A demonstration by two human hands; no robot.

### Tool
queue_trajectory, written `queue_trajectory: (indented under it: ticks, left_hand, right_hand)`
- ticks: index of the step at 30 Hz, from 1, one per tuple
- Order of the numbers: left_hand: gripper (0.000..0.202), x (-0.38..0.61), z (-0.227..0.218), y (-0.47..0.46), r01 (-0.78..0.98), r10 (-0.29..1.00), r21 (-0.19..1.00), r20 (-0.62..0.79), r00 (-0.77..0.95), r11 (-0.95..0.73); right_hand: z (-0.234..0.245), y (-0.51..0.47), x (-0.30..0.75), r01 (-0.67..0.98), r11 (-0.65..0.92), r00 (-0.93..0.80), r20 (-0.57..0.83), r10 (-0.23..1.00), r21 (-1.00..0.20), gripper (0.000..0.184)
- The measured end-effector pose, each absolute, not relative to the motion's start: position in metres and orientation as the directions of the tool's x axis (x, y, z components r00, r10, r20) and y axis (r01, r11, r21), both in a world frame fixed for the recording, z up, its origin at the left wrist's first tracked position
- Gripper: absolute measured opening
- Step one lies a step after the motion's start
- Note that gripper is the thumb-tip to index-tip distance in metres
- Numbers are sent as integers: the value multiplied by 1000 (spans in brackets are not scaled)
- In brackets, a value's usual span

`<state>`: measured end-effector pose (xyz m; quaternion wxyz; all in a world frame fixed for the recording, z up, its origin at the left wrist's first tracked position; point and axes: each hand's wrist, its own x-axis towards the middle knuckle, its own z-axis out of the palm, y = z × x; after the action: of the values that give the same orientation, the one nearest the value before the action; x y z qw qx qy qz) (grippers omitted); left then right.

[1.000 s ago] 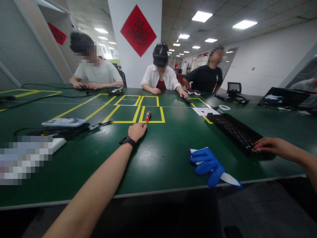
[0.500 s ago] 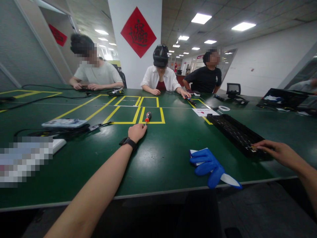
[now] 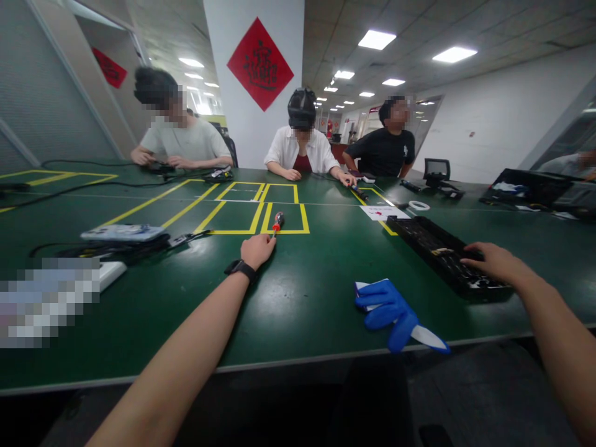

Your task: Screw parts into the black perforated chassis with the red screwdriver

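My left hand (image 3: 258,251) is closed around the shaft end of a screwdriver, close to the table's surface. The screwdriver's red and black handle (image 3: 278,221) points away from me over the yellow tape. At the right, my right hand (image 3: 496,264) is over the right wall of a long black tray (image 3: 475,287), thumb and forefinger apart with dark plastic between them. Whether they touch that wall, I cannot tell. A small tan piece (image 3: 440,251) lies in the tray ahead of these fingers. Small parts inside the tray are too blurred to name.
A blue and white glove (image 3: 391,313) lies near the front edge. Left are a light-blue flat item (image 3: 123,232) on cables and a white box (image 3: 112,276). Behind the tray are a paper sheet (image 3: 382,212) and a tape roll (image 3: 419,205). Three people are across the table.
My right hand has let go of the small tan piece and shifted slightly away from me along the tray. That piece now lies farther up the tray. My left hand keeps its place.
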<state>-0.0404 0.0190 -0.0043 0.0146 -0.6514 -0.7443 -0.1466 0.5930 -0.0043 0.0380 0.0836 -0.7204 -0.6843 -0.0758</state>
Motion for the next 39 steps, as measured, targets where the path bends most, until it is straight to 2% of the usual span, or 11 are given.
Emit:
queue_trajectory:
  ticks: [2,3,5,9,12,17,22,28,32,36,39]
  left_hand:
    - [47,-40,-4,18,974,964,202,217,-151,107]
    - [47,-40,-4,18,973,964,204,218,-151,106]
    - [47,-40,-4,18,973,965,209,216,-149,103]
    - [46,-40,-3,18,971,966,212,207,-152,108]
    - [46,-40,-2,17,972,967,211,205,-153,109]
    - [47,-40,-2,18,973,970,210,204,-136,92]
    - [47,-40,-4,19,977,967,192,212,-139,98]
    - [47,-39,-3,19,977,969,189,204,-140,101]
    - [47,-39,-3,19,976,970,190,196,-143,106]
    - [47,-40,-4,20,977,968,192,210,-138,97]
    - [47,-40,-4,20,976,968,193,207,-141,101]
  right_hand:
    - [35,-6,612,978,-183,182,-18,983,-101,59]
    - [34,-9,619,969,-214,206,-80,975,-120,59]
    - [32,-18,624,968,-206,192,-110,975,-140,58]
    - [33,-36,618,980,-103,92,-72,993,-170,43]
    - [34,-41,616,980,-82,75,-44,996,-184,37]
    - [33,-45,621,975,-48,45,-18,999,-215,38]
    - [33,-47,621,981,-22,18,-25,1000,-194,36]
    - [31,-54,616,976,26,-11,70,997,-214,34]
    - [31,-56,616,961,-16,37,72,997,-277,36]
    - [38,-55,620,907,-112,113,-22,993,-406,44]
    - [44,-56,615,892,-138,171,39,984,-431,44]
